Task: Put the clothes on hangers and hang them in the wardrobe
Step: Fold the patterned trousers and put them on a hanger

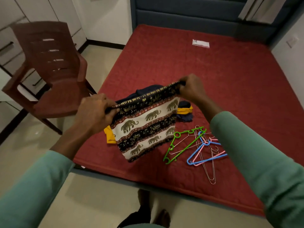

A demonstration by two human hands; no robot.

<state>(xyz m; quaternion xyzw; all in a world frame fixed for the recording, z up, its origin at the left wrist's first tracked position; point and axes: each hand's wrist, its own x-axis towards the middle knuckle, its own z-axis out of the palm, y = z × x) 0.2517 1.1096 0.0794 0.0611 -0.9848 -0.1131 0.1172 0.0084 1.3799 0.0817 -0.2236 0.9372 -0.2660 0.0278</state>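
The left hand [93, 111] and right hand [190, 88] pinch, with curled fingers, the top hem of the limp, light elephant-print garment [146, 125], hangers [207, 143] at four o'clock.

The left hand [94, 111] and right hand [190, 89] each pinch a top corner of an elephant-print garment [146, 124], stretched taut between their fingers and hanging above the red mattress [230, 83]. Below the right fingers lie a green hanger [182, 145], blue hanger [197, 152], pink hanger [212, 157] and wire hangers [209, 171]; behind the cloth, dark and yellow clothes [184, 111].
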